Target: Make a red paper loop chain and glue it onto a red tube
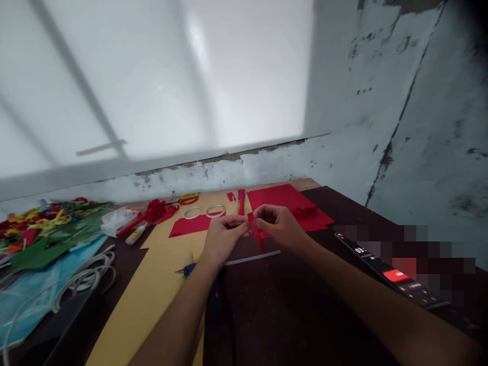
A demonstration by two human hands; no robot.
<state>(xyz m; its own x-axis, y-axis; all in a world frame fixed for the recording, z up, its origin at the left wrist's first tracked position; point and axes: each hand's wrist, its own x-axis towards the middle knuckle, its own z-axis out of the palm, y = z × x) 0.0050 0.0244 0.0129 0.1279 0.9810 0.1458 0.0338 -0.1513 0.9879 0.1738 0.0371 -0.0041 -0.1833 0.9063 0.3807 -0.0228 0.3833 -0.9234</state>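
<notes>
**Red strip [259,240] in hand, not visibly joined to anything**

The strip is above the tabletop [274,310], near the middle of the view, its free end slanting down. The left hand [227,231] and right hand [277,222] meet at its upper end, the fingers of both pinching it; what the fingertips hide cannot be told.

Cutting seems partly done: the strip is separate, while a large red sheet [272,195] and a smaller red piece [181,226] lie flat just beyond, so uncut material apparently remains. A gathered red piece [304,210] rests on the large sheet, and a ruffled red bundle [155,211] off to the left looks further along.

Near the left wrist lies a blue glue gun [189,268], untouched by the fingers, with a thin pale stick [252,258] below the hands. Two silver rings [216,210] and yellow-handled scissors [188,198] lie behind. Farther left is a heap of coloured scraps [57,218]; on the right, a phone [389,272].
</notes>
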